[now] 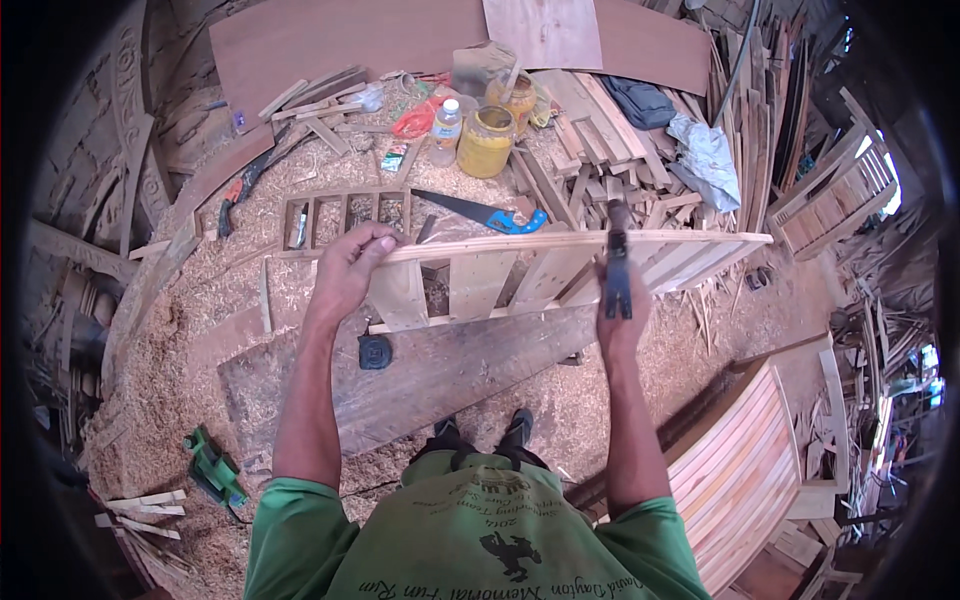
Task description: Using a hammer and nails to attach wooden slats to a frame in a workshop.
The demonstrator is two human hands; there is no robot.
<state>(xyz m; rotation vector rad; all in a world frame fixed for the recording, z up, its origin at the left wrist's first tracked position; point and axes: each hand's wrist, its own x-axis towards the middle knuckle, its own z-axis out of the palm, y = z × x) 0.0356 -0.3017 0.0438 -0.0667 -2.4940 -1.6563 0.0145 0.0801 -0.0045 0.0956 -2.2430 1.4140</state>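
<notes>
A wooden slatted frame (480,245) stands on edge in front of me, its pale slats running between two long rails. My left hand (345,275) is closed on the upper rail's left end, the thumb lying along its top. Toward the right part of the same rail, my right hand (624,325) grips a claw hammer (618,262), somewhat blurred. The hammer's head is above the hand and hides part of the rail; its handle is mostly hidden. Below the frame's left end, a dark tape measure (375,351) rests on the worn board (440,385).
Beyond the frame lie a blue-handled handsaw (500,217), a compartmented wooden tray (325,222), a yellow-stained jar (486,145) and a plastic bottle (446,130). Lumber offcuts (600,130) pile up behind. A green power planer (213,470) sits lower left; a slatted wooden piece (735,470) stands lower right.
</notes>
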